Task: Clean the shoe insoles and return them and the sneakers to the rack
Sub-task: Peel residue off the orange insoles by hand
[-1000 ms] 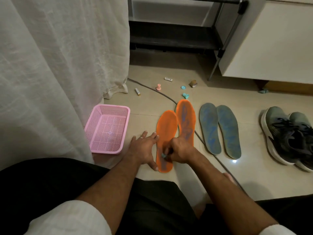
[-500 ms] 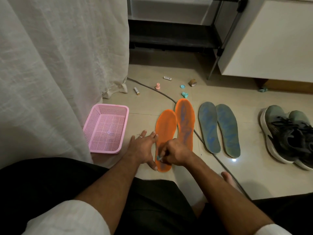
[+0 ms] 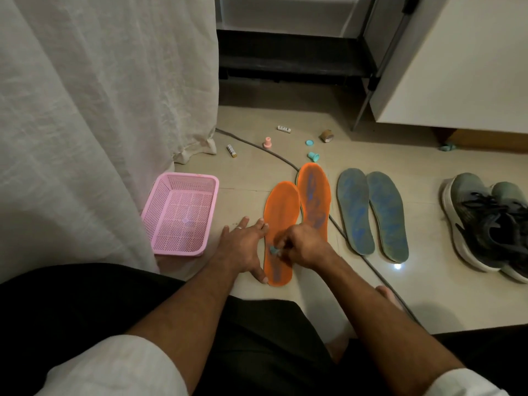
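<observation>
Floor tiles [image 3: 428, 295] hold pink basket [image 3: 183, 178]; left hand [image 3: 243, 250] spread, right hand [image 3: 303, 247] pinching teal piece [image 3: 273, 249].

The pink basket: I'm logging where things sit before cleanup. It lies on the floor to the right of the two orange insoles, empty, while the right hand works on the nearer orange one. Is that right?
Not quite. The head view shows the pink basket to the left of the orange insoles, beside the curtain. It is empty, and the right hand works on the nearer orange insole.
</observation>
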